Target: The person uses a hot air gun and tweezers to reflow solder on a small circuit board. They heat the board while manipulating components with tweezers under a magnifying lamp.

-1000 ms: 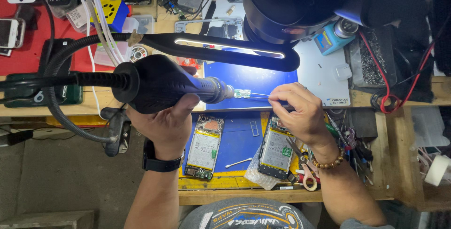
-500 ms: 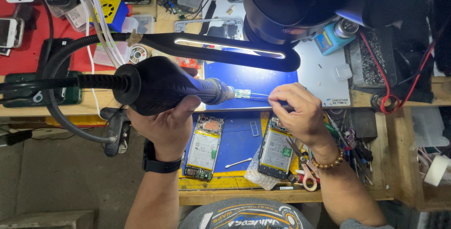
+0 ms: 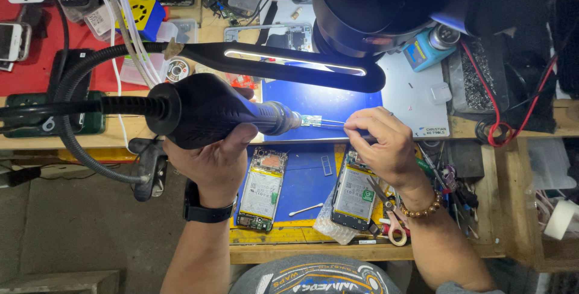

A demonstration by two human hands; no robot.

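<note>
- Heating a small green board (image 3: 311, 120) with the hot-air gun (image 3: 211, 116) gripped tight in my left hand (image 3: 211, 161).
- My right hand (image 3: 386, 146) pinches tweezers (image 3: 332, 123) shut on the board; next, I judge, steady heat and a gentle lift.

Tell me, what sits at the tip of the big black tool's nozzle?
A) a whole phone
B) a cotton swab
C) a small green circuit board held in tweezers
C: the hot-air tool in the left hand points at a small green circuit board, held in tweezers by the right hand.
</note>
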